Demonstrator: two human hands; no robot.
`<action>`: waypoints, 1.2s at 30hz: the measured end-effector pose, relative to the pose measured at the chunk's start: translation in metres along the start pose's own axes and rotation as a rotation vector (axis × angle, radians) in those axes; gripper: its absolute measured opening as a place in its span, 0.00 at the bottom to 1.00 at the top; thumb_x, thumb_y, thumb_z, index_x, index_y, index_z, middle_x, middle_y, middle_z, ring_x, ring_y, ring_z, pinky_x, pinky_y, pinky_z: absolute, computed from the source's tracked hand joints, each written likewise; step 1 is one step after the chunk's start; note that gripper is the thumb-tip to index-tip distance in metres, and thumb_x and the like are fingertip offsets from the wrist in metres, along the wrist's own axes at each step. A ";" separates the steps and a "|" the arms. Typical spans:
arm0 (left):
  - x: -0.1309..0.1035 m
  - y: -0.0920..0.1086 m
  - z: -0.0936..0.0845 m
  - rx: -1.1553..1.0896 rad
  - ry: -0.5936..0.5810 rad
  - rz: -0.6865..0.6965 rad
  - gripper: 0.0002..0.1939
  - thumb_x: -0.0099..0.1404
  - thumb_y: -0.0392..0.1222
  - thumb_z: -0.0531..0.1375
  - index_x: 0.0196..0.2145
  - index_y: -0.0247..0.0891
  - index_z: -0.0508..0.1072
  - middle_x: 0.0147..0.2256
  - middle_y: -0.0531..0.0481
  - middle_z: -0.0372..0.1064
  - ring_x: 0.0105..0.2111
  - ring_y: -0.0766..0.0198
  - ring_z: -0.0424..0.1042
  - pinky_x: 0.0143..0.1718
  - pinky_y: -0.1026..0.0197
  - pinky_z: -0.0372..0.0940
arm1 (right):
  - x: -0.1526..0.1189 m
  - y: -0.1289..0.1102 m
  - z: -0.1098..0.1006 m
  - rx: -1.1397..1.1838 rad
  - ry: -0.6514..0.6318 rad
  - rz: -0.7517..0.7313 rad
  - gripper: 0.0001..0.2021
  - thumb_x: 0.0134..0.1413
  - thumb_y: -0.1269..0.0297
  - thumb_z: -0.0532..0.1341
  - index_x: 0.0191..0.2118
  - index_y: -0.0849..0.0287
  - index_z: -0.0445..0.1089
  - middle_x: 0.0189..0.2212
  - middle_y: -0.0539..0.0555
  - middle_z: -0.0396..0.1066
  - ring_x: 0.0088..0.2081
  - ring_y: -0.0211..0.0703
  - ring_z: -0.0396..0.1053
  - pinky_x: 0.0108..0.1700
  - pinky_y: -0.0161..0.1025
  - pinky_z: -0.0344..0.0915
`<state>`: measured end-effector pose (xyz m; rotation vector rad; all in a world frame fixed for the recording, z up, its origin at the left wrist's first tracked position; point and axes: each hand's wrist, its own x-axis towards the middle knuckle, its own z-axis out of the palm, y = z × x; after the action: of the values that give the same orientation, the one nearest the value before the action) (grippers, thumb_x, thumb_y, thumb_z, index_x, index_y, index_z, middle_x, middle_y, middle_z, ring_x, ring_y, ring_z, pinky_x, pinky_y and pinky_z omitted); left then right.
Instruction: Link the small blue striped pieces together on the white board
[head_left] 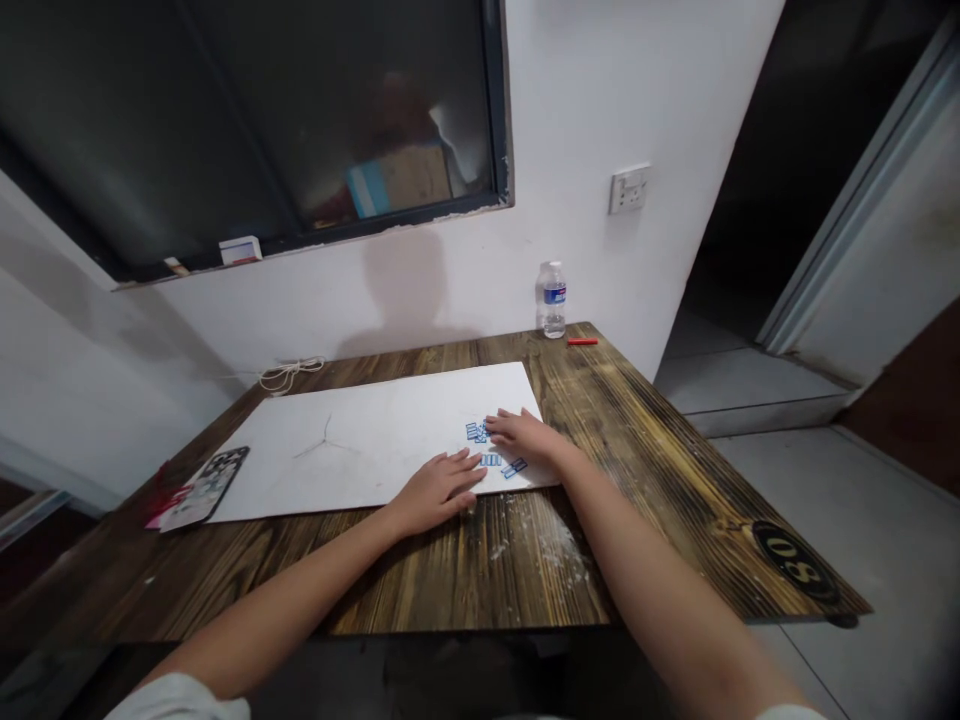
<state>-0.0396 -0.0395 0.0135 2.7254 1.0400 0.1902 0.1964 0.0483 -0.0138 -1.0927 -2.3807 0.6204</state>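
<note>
A white board (397, 440) lies on the dark wooden table. Several small blue-and-white rectangular pieces (491, 460) are spread near its right end; too small to tell their kind. My left hand (437, 490) rests at the board's front edge, palm down with fingers extended, the fingertips beside the pieces. Over the right end of the board is my right hand (527, 436), its fingers stretched toward the pieces and covering part of the group. Neither hand visibly grips anything. Whether the right fingertips touch a piece cannot be made out.
A phone-shaped patterned object (206, 488) overlaps the board's left end. Behind it lies a coiled white cable (289, 374). A clear water bottle (553, 302) and a red pen-like stick (583, 342) stand and lie at the back right. A round "80" plaque (793, 560) marks the right corner.
</note>
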 end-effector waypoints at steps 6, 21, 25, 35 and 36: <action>-0.007 -0.020 0.005 0.143 0.018 -0.261 0.28 0.68 0.55 0.44 0.63 0.46 0.51 0.64 0.45 0.43 0.63 0.52 0.43 0.58 0.44 0.45 | -0.004 -0.001 -0.013 0.023 -0.142 -0.006 0.13 0.57 0.59 0.55 0.42 0.53 0.75 0.50 0.55 0.69 0.56 0.54 0.60 0.59 0.53 0.49; 0.043 -0.019 0.008 -0.026 0.105 -0.217 0.29 0.68 0.56 0.42 0.63 0.46 0.49 0.64 0.46 0.40 0.64 0.54 0.36 0.59 0.40 0.38 | -0.001 -0.005 -0.020 0.266 0.186 0.113 0.19 0.58 0.55 0.51 0.37 0.61 0.76 0.35 0.55 0.76 0.39 0.44 0.72 0.45 0.38 0.64; 0.023 -0.005 0.005 0.053 0.048 -0.086 0.24 0.68 0.54 0.45 0.58 0.49 0.60 0.62 0.48 0.51 0.63 0.54 0.44 0.59 0.41 0.38 | 0.000 0.003 -0.015 0.108 0.215 0.112 0.18 0.60 0.58 0.50 0.44 0.60 0.73 0.44 0.57 0.73 0.47 0.47 0.69 0.50 0.42 0.61; -0.022 -0.020 0.002 0.230 0.039 -0.279 0.26 0.67 0.55 0.44 0.61 0.46 0.56 0.62 0.45 0.49 0.61 0.52 0.48 0.57 0.43 0.46 | -0.006 -0.003 -0.009 0.029 -0.175 -0.047 0.11 0.56 0.63 0.56 0.42 0.50 0.74 0.54 0.53 0.64 0.61 0.55 0.52 0.60 0.62 0.41; -0.023 -0.025 0.002 0.245 0.046 -0.337 0.27 0.67 0.56 0.43 0.61 0.45 0.55 0.62 0.44 0.49 0.62 0.51 0.48 0.57 0.43 0.46 | -0.006 -0.004 -0.011 0.058 -0.212 -0.047 0.11 0.56 0.63 0.57 0.41 0.50 0.74 0.55 0.53 0.64 0.62 0.56 0.50 0.60 0.63 0.39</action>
<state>-0.0725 -0.0372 0.0039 2.7044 1.6103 0.0733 0.2033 0.0433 -0.0040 -0.9866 -2.5405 0.8198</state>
